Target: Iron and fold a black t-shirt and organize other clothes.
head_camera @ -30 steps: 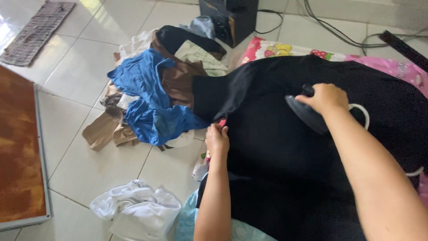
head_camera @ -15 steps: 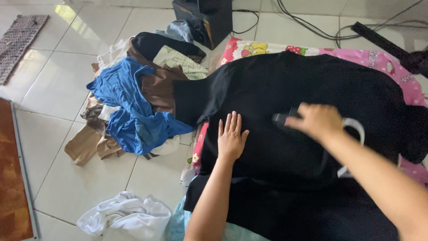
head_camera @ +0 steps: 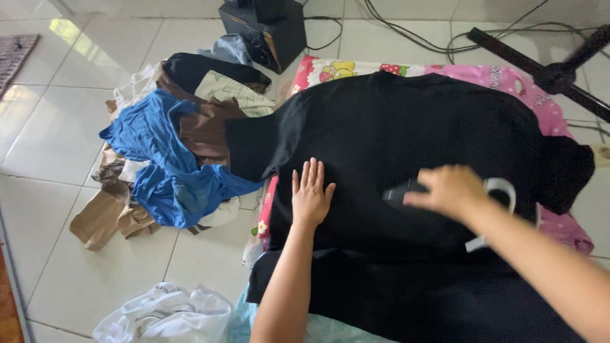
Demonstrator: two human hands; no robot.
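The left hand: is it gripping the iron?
No, the left hand lies flat on the black garment; the right hand holds the iron.

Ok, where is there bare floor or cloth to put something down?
Bare white floor tiles lie left of the heaped pile of blue and brown clothes. The spread black garment is free above the flat left hand. It is crowded around the right hand gripping the dark iron.

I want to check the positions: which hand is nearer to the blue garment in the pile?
Left. The left hand lies flat on the black shirt, just right of the blue garment; the right hand grips the iron farther away.
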